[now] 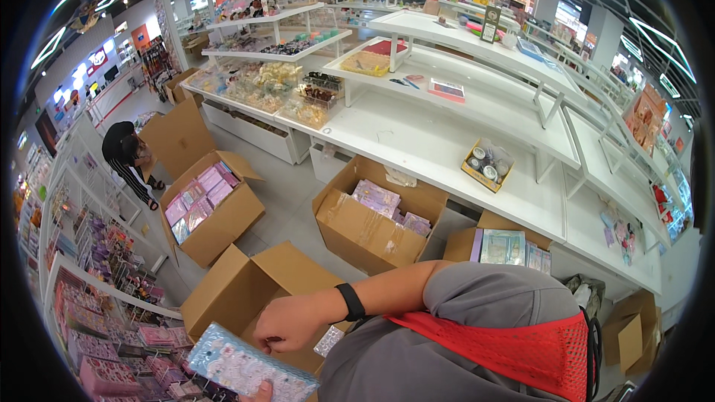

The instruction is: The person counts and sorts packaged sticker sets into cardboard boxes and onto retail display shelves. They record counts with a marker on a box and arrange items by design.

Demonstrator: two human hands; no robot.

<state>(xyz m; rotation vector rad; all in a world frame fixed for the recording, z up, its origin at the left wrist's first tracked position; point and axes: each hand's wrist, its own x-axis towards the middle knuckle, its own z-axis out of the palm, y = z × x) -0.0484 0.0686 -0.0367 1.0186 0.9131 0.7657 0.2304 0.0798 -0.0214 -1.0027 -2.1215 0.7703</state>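
Observation:
Low in the view, my left hand [261, 392] holds a blue, plastic-wrapped flat pack [248, 362] by its lower edge; only the thumb and part of the hand show. My right hand [287, 324], with a black band on the wrist, is just above the pack, fingers curled downward; whether it touches the pack or holds anything cannot be told. Beneath both hands stands an open cardboard box [223, 290], its inside partly visible. A silvery patterned packet [329, 340] shows beside my right forearm.
Open cardboard boxes with purple packs [234, 223] [357, 240] stand beyond. White tiered shelving [391, 128] runs across the back, bearing a yellow box of jars [487, 165]. Racks of pink packets [106, 374] are at the left. Another person [125, 151] bends by a box at the far left.

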